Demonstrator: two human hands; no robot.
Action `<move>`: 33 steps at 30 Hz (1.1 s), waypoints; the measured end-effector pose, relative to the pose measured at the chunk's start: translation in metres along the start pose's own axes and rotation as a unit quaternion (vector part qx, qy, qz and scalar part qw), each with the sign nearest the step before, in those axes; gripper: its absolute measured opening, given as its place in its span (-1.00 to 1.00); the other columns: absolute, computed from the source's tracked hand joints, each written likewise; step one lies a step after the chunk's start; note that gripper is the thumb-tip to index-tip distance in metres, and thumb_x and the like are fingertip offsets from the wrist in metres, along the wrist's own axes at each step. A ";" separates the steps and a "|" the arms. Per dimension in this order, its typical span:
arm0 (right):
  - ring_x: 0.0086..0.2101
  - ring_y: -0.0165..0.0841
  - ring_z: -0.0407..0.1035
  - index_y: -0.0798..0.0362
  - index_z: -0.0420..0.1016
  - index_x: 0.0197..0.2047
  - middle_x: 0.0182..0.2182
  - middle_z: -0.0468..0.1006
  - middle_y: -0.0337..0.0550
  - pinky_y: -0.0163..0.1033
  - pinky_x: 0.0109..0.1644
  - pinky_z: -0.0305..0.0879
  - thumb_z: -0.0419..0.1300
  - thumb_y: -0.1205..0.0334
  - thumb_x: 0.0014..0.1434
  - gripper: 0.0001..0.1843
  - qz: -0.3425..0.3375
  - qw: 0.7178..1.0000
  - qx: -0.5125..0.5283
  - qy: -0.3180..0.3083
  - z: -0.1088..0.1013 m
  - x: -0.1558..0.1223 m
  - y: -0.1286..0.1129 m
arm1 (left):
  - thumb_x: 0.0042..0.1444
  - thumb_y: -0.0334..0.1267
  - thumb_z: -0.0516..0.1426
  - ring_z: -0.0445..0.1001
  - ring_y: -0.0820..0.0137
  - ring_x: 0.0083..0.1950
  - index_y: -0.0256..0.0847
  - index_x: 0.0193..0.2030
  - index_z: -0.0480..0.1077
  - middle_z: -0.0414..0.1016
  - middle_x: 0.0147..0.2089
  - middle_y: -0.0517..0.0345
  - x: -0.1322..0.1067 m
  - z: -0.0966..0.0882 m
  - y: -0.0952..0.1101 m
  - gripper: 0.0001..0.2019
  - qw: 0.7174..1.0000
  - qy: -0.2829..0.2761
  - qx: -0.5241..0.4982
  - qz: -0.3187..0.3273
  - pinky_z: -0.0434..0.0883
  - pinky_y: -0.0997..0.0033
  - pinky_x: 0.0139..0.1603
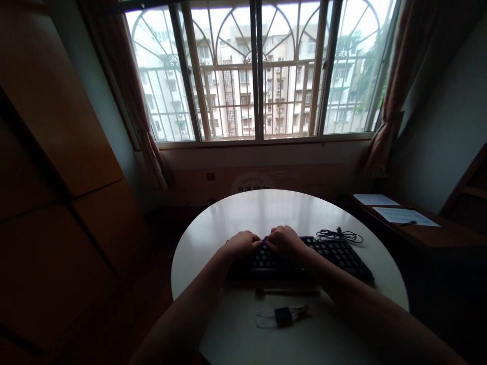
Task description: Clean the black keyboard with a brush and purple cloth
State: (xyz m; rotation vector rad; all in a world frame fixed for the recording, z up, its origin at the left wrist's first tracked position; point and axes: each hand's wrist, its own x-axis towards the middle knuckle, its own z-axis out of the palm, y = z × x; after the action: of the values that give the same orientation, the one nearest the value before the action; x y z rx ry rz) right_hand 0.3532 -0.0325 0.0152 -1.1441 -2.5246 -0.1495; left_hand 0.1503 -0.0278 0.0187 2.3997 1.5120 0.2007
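A black keyboard (335, 255) lies across a round white table (262, 210). Both my hands rest on its left part, side by side and touching. My left hand (239, 244) has its fingers curled down onto the keys. My right hand (284, 240) is curled too, its fingertips meeting the left ones over a small purple piece (265, 238). What the fingers pinch is too small to name. Nearer me lie a thin dark stick (287, 292) and a small black keycap puller with wire loops (283, 316).
A coiled black cable (340, 235) lies behind the keyboard's right end. A low wooden desk with papers (403, 215) stands to the right. Wooden cabinets (57, 152) fill the left. A barred window (258, 71) with curtains is ahead.
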 end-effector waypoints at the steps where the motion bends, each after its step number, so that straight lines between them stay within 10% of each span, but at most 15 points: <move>1: -0.37 -0.32 0.42 0.01 0.62 -0.38 -0.38 0.59 -0.12 -0.24 -0.24 0.15 0.11 0.17 0.21 -0.73 0.008 1.000 0.000 -0.002 0.001 0.001 0.000 | 0.20 0.11 -0.04 0.45 0.21 0.00 -0.07 -0.04 0.54 0.55 0.01 0.11 0.000 0.000 0.000 -0.54 1.000 -0.001 0.000 0.002 0.34 0.38 -0.01; 16: -0.32 -0.32 0.43 0.04 0.63 -0.30 -0.33 0.61 -0.12 -0.30 -0.24 0.23 0.07 0.15 0.21 -0.70 0.150 0.976 0.144 0.064 0.005 -0.001 0.046 | 0.19 0.13 -0.03 0.46 0.22 -0.03 -0.05 -0.03 0.53 0.53 0.02 0.08 -0.004 -0.005 0.005 -0.54 1.000 -0.003 -0.004 -0.015 0.37 0.39 -0.10; 33: -0.23 -0.34 0.43 0.00 0.65 -0.21 -0.19 0.53 -0.10 -0.29 -0.11 0.30 0.17 0.16 0.18 -0.77 0.038 0.978 0.205 0.003 0.022 0.001 0.036 | 0.23 -0.02 -0.05 0.41 0.19 0.05 -0.07 -0.02 0.52 0.51 0.03 0.09 0.008 0.010 0.003 -0.61 0.996 0.045 0.062 0.050 0.34 0.31 0.02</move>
State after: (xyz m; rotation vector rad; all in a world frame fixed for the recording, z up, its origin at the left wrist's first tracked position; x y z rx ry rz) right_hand 0.3735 -0.0024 -0.0070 -1.0623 -2.3483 0.3701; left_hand 0.1590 -0.0235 0.0094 2.6002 1.4840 0.2458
